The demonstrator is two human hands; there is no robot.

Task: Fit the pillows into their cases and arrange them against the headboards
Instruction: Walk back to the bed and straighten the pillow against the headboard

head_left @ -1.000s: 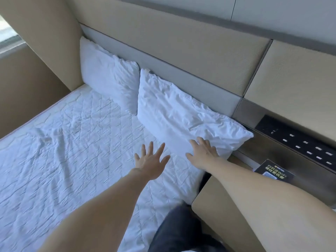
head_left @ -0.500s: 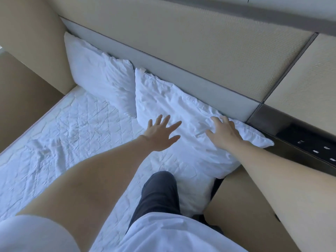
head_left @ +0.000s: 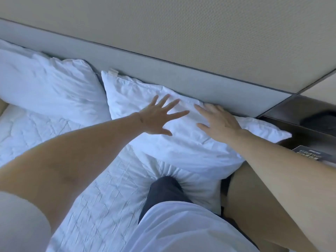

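Closest to the camera there's a white shirt (head_left: 181, 228) hem and a dark trouser knee (head_left: 165, 190) pressing into the quilted mattress cover (head_left: 87, 179), which bunches up in little creases right around the knee. A tan ledge (head_left: 254, 206) sits just beside the mattress on the right, under the right forearm.

Moving up from there, both bare arms reach out to the near pillow (head_left: 181, 148) (white case, pretty wrinkled). The left hand (head_left: 156, 119) lies flat on it, palm down, fingers spread wide apart and not gripping anything, with the fingertips pointing toward the headboard. The right hand (head_left: 218, 120) is also flat on the same pillow, fingers slightly apart and relaxed, nothing clamped; its fingertips come right up near the pillow's top edge, where the pillow meets the grey headboard strip (head_left: 200, 84). The gap between the two hands is just bare pillowcase.

Out past the left hand's little finger side sits the second pillow (head_left: 51, 91), also in a white case, leaning on the same grey strip and just touching the near pillow's corner. A small beige tag (head_left: 113, 71) sticks up at that corner.

Off beyond the right wrist there's a dark shelf (head_left: 305, 128) with a black card (head_left: 307, 153) on it, print too blurry to read. Farthest back, above everyone's fingertips, is the big beige upholstered panel (head_left: 181, 33).
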